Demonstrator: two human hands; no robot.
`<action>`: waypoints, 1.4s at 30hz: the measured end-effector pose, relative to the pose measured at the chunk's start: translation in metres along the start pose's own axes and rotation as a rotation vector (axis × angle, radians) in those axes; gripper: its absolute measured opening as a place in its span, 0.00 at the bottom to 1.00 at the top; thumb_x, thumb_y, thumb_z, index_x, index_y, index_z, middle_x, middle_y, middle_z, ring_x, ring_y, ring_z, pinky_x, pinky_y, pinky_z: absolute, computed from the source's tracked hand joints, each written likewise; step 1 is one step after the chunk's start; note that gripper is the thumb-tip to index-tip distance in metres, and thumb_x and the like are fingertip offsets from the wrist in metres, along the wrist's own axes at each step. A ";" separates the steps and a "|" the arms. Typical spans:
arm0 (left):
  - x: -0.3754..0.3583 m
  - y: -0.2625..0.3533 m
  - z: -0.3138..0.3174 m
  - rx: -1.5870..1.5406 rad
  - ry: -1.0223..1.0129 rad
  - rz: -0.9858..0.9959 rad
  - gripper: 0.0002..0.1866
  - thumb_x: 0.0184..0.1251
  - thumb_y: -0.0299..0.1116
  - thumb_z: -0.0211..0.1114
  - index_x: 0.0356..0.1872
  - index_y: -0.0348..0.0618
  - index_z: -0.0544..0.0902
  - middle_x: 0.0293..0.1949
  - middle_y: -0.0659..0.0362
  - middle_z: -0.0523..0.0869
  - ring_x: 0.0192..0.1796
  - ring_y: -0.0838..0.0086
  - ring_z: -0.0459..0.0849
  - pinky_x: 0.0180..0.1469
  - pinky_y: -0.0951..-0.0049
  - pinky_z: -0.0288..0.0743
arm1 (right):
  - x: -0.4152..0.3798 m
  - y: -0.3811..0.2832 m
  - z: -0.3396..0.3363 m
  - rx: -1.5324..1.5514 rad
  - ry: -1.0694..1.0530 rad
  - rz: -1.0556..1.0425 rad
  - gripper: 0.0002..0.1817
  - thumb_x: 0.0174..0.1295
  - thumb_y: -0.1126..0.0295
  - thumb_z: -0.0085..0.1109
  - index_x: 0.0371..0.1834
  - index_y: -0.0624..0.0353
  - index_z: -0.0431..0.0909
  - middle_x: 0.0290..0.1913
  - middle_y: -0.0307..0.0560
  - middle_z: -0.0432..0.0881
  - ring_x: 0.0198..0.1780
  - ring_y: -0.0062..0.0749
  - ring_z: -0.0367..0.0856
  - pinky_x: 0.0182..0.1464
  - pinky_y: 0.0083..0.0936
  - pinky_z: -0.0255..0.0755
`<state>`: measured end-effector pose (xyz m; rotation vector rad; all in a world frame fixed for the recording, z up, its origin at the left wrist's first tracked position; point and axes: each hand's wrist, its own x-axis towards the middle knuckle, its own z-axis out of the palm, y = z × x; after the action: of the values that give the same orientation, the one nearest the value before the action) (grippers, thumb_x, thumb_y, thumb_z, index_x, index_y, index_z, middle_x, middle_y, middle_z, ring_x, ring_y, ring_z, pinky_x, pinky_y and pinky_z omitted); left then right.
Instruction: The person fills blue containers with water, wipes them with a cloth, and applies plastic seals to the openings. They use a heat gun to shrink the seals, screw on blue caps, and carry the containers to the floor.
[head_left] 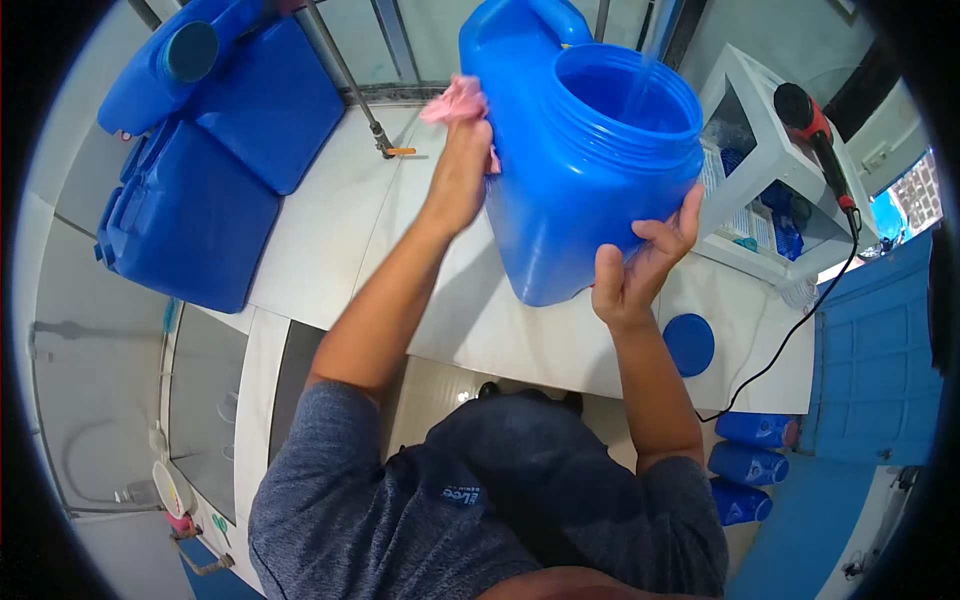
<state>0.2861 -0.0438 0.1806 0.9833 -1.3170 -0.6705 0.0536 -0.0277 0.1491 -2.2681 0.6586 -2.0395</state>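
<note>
A large blue plastic jug (590, 215) stands tilted on the white counter, its wide threaded mouth uncovered. My left hand (462, 170) is closed round a pink cloth (457, 100) at the left side of the jug, by its handle side. Against the lower right side of the jug rests my right hand (645, 262), thumb and fingers curved to steady it. Something pale and translucent, a stream or a tube, reaches into the mouth from above; I cannot make out which. A round blue lid (688, 345) lies flat on the counter near my right wrist.
More blue jugs (200, 210) stand at the left of the counter (320, 265). A metal pipe with an orange-handled valve (400, 151) rises behind. On the right, a red-and-black corded tool (815, 130) lies on a white rack (735, 200); several blue containers (748, 466) sit below.
</note>
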 end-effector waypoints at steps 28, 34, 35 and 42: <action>0.118 -0.034 -0.039 0.121 -0.170 0.374 0.46 0.76 0.68 0.24 0.76 0.36 0.57 0.73 0.46 0.62 0.63 0.67 0.59 0.72 0.64 0.53 | -0.011 0.013 0.030 0.076 0.195 -0.057 0.18 0.71 0.54 0.48 0.50 0.54 0.57 0.80 0.69 0.41 0.79 0.60 0.49 0.77 0.52 0.49; 0.188 -0.061 -0.058 -0.360 -0.121 -0.399 0.36 0.80 0.61 0.38 0.68 0.39 0.70 0.62 0.45 0.79 0.62 0.51 0.79 0.66 0.48 0.73 | -0.016 0.022 0.030 -0.050 0.252 -0.088 0.25 0.65 0.49 0.61 0.49 0.56 0.65 0.76 0.76 0.53 0.77 0.68 0.54 0.77 0.56 0.48; 0.160 -0.068 -0.043 -0.299 0.012 -0.378 0.35 0.79 0.61 0.43 0.66 0.37 0.72 0.61 0.45 0.79 0.59 0.52 0.81 0.63 0.50 0.77 | -0.012 0.020 0.027 -0.079 0.244 -0.083 0.25 0.64 0.49 0.62 0.48 0.56 0.66 0.75 0.77 0.55 0.77 0.70 0.53 0.76 0.57 0.47; -0.034 -0.130 0.002 -0.389 0.142 -0.522 0.28 0.77 0.49 0.55 0.66 0.38 0.71 0.59 0.50 0.81 0.58 0.61 0.83 0.58 0.58 0.81 | -0.013 0.005 0.014 -0.106 0.137 -0.033 0.26 0.68 0.45 0.56 0.46 0.58 0.64 0.77 0.80 0.47 0.80 0.70 0.45 0.79 0.54 0.40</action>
<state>0.2946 -0.0751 0.0500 1.0322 -0.7601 -1.1803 0.0647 -0.0319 0.1331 -2.2221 0.7596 -2.2431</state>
